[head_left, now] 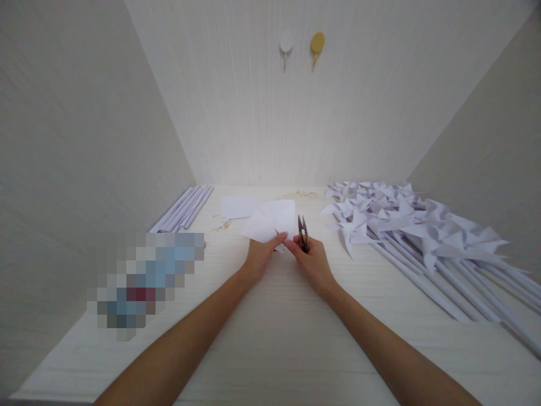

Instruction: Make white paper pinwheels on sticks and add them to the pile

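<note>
Both hands meet mid-surface: left hand [258, 255] pinches the near edge of a folded white paper piece [270, 221] betw. thumb and fingers, right hand [310, 260] is closed round small thread snips [302, 232], blades pointing far and up, just beside the paper's right edge. Right fingertips also touch the paper's near corner, so the hands are practically together. Whether the blades are parted I can't tell, too small.

To do this well, I judge: keep the sheet taut w/ the left pinch, hold it off the surface so the snips get a clean bite, feed the paper into the blades rather than chasing it, keep left fingertips clear of the blade line, make short cuts.

Around: another white sheet [239, 206] lies flat just far-left of the held piece. Rolled paper sticks [186, 208] lie bundled at far left. Big pile of finished paper pinwheels [406, 220] on long stems fills the right side, stems running toward the near right; closest ones are near the right hand, so an elbow swing rightward could knock them. Small scraps [301, 194] lie at the far edge. Two wall hooks [301, 44], white and gold, hang on the far wall. Blurred patch at near left, can't read it. Surface [279, 338] near me is open.
</note>
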A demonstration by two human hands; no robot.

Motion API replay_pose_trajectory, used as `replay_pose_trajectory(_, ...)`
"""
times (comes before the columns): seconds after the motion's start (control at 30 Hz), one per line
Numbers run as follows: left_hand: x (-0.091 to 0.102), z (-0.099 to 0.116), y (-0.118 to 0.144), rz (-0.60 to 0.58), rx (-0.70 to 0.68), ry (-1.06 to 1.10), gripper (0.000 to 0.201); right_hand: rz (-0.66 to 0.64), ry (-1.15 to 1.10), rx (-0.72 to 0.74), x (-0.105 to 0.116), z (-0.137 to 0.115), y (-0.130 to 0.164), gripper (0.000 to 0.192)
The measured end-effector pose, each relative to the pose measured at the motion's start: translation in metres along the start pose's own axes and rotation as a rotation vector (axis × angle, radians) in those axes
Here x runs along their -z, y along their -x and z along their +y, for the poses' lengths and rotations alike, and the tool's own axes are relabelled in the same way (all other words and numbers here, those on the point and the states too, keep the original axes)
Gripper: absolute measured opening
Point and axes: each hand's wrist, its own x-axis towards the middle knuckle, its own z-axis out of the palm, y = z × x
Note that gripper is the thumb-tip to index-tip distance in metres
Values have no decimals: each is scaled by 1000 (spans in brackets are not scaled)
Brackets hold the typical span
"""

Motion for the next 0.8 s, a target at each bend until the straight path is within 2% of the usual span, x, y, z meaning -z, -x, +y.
replay_pose_trajectory(0.8,-4,9,5,-16,71,89,17,-6,-42,-24,0,2,0,26)
